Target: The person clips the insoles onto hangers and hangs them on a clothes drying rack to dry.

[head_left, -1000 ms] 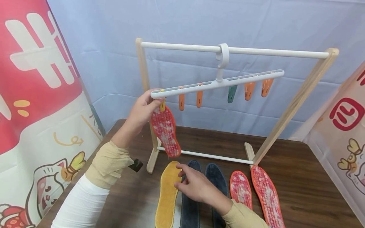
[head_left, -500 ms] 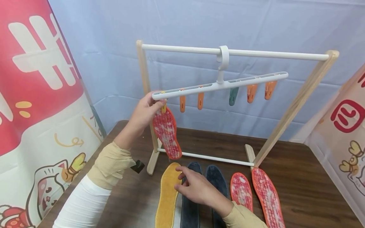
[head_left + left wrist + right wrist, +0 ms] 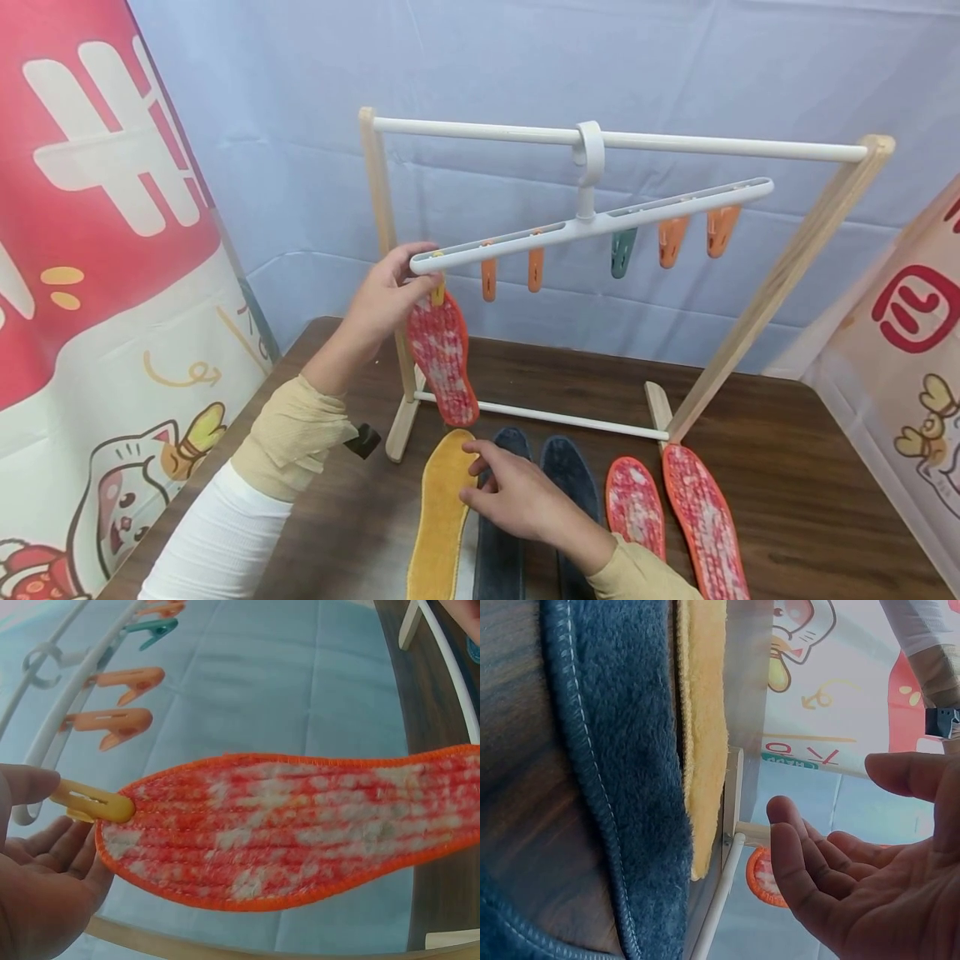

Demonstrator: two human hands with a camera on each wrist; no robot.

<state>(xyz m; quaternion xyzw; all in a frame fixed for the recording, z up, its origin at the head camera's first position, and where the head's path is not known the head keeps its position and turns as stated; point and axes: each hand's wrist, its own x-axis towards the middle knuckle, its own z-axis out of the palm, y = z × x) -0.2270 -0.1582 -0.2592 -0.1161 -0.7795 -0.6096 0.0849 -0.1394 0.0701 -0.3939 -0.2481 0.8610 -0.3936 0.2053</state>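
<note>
In the head view my left hand (image 3: 386, 292) pinches a yellow clothespin (image 3: 94, 801) at the left end of a white clip hanger (image 3: 525, 242). The left wrist view shows the thumb against one handle and the fingers by the other. From this clothespin hangs a red-and-white insole (image 3: 442, 358) with an orange edge. My right hand (image 3: 517, 492) hovers low, fingers loosely bent and holding nothing, over a yellow insole (image 3: 442, 517) and a dark blue insole (image 3: 502, 550).
A wooden rack with a white top rail (image 3: 480, 130) carries the tilted hanger. Several orange clothespins (image 3: 672, 242) and a green clothespin (image 3: 622, 254) hang from it. Another dark insole (image 3: 570, 467) and two red insoles (image 3: 697, 508) lie on the brown table (image 3: 817, 492).
The hanger's left end has dipped and its right end has risen. My left hand has shifted slightly right with the clothespin and red insole. My right hand has barely moved.
</note>
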